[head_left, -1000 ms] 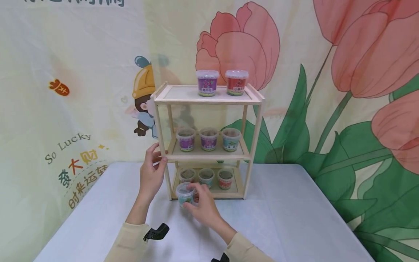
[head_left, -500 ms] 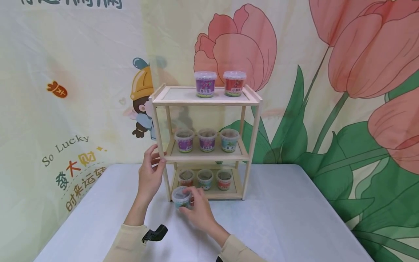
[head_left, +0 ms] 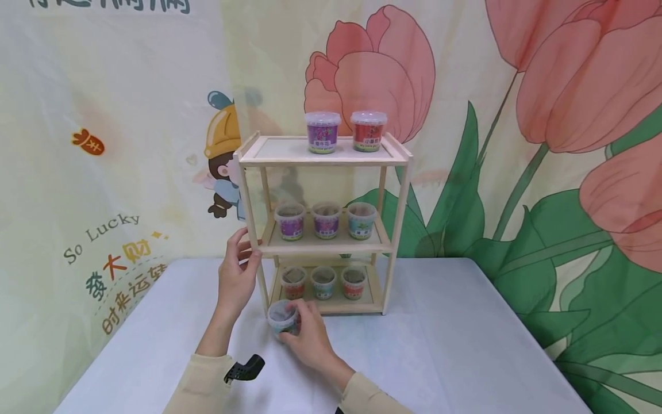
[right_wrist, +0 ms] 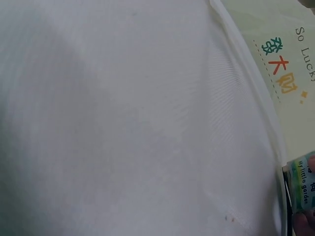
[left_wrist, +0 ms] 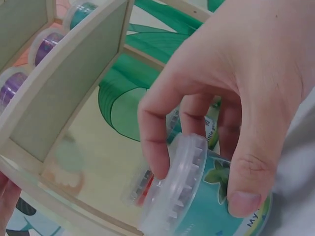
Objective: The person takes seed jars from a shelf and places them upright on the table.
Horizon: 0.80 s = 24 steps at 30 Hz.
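My right hand (head_left: 309,336) grips a small teal plastic cup (head_left: 281,317) with a clear lid in front of the bottom left corner of the wooden shelf rack (head_left: 323,250). The left wrist view shows this cup (left_wrist: 209,196) close up, tilted, with the right thumb on its side and the forefinger at the lid rim. At the rack's left front post my left hand (head_left: 238,282) holds the frame near the middle shelf, thumb in front and fingers behind. In the right wrist view, part of the cup (right_wrist: 302,184) shows at the right edge.
A purple cup (head_left: 322,133) and a red cup (head_left: 368,132) stand on the top shelf. The middle shelf bears two purple cups and one teal cup (head_left: 361,221). Below are a teal cup (head_left: 323,283) between two red ones. A white cloth (head_left: 439,339) covers the table.
My right hand has moved the teal cup a little left and toward me, away from the bottom shelf's front. The left hand keeps its hold on the rack.
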{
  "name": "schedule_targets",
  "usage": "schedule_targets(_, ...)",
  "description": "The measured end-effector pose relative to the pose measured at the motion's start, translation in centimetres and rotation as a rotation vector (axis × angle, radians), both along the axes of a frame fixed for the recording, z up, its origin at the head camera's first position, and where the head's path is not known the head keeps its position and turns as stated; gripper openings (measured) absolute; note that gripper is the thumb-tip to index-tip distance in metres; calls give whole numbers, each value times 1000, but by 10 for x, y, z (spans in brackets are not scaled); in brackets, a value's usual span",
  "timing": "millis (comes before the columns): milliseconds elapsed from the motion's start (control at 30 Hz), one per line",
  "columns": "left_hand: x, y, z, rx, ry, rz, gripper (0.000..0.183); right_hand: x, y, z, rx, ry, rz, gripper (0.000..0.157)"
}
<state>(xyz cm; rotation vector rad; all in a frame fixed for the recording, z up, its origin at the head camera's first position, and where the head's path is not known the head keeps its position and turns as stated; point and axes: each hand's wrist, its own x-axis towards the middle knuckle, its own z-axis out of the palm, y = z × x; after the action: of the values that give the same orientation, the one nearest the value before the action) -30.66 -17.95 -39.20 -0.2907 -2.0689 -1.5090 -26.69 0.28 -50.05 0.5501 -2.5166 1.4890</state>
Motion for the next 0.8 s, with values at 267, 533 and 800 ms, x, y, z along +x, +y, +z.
schedule_targets(267,0,-1,-2,-5,2,5,57,-1,-5,-6,-5,15,3,52)
schedule_targets(533,0,-1,-4,10,5,0,59,0,-12,-8,2,8,-1,54)
schedule_targets(800,0,0,0,5,16,-8,56,-5,-10,-5,46,-20,16,57)
